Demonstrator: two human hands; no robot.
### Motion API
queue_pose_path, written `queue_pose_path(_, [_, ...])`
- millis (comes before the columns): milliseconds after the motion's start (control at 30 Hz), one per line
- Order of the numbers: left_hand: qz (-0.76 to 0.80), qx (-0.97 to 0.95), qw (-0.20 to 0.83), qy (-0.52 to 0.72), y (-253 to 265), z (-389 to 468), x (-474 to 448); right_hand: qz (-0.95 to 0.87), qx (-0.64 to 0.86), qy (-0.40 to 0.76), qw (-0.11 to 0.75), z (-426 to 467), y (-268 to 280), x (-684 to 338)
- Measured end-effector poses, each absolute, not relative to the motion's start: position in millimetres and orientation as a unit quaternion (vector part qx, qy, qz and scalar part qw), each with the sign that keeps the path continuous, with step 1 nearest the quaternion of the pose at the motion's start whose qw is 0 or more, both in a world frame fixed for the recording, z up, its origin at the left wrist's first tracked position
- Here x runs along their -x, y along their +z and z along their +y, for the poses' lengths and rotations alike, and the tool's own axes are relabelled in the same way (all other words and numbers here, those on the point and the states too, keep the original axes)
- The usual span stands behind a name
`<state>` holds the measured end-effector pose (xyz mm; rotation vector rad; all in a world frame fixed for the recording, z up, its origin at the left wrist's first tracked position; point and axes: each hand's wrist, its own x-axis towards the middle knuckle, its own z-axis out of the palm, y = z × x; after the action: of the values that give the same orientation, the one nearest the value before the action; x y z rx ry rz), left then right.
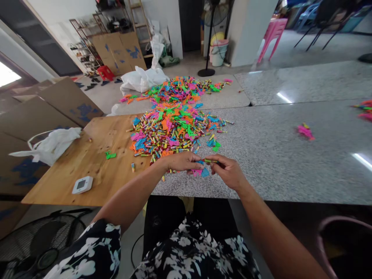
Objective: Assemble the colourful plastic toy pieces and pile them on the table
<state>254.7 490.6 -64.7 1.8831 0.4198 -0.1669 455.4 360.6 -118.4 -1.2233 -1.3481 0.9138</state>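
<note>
My left hand (183,161) is closed around blue and pink plastic pieces that look like small toy pistols; a blue piece (205,172) and a pink piece (196,172) stick out below its fingers. Between the thumb and fingers of my right hand (228,169) is a small tube with a yellow-green label (209,161), its left end meeting the blue plastic at my left fingertips. Just beyond both hands spreads a large heap of labelled tubes and bright plastic pieces (171,133). Blue and green pieces (215,146) lie at its near right edge.
A second heap (180,91) lies farther back beside a white sack (142,79). On the wooden board (104,131) are a green piece (110,155), a loose tube (133,167) and a white device (82,185). Pink pieces (305,131) lie right on the speckled grey tabletop (276,155).
</note>
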Motion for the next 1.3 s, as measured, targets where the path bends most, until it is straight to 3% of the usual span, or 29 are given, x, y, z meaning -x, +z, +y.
queue_pose_path(167, [0.183,-0.820,0.534,-0.090,-67,492,-256,-0.637,0.516,0.293,0.492,359,-120,-456])
queue_pose_path(400, [0.179,-0.794,0.571,-0.108,-77,490,-261,-0.552,0.531,0.497,0.409,355,-129,-471])
queue_pose_path(533, [0.185,-0.770,0.591,-0.155,-92,492,-275,-0.529,0.522,0.553,0.377,351,-135,-490])
queue_pose_path(633, [0.263,-0.771,0.568,-0.113,-110,501,-296,-0.495,0.576,0.546,0.353,346,-146,-525])
queue_pose_path(700, [0.345,-0.801,0.488,-0.026,-123,510,-318,-0.418,0.656,0.482,0.403,344,-154,-558])
queue_pose_path(833, [0.485,-0.829,0.269,0.070,-150,522,-370,-0.123,0.704,0.225,0.663,354,-171,-617])
queue_pose_path(900, [0.508,-0.833,0.209,0.068,-161,525,-390,-0.069,0.692,0.147,0.703,371,-179,-628])
queue_pose_path(967, [0.505,-0.842,0.183,0.055,-169,526,-402,-0.143,0.732,0.165,0.646,396,-186,-626])
queue_pose_path(1033, [0.503,-0.845,0.179,0.037,-173,527,-405,-0.292,0.785,0.195,0.510,427,-190,-614])
queue_pose_path(1167, [0.526,-0.827,0.198,0.003,-175,532,-389,-0.507,0.813,0.116,0.261,491,-189,-585])
queue_pose_path(1300, [0.492,-0.842,0.222,0.008,-171,536,-359,-0.544,0.817,0.118,0.153,527,-182,-568])
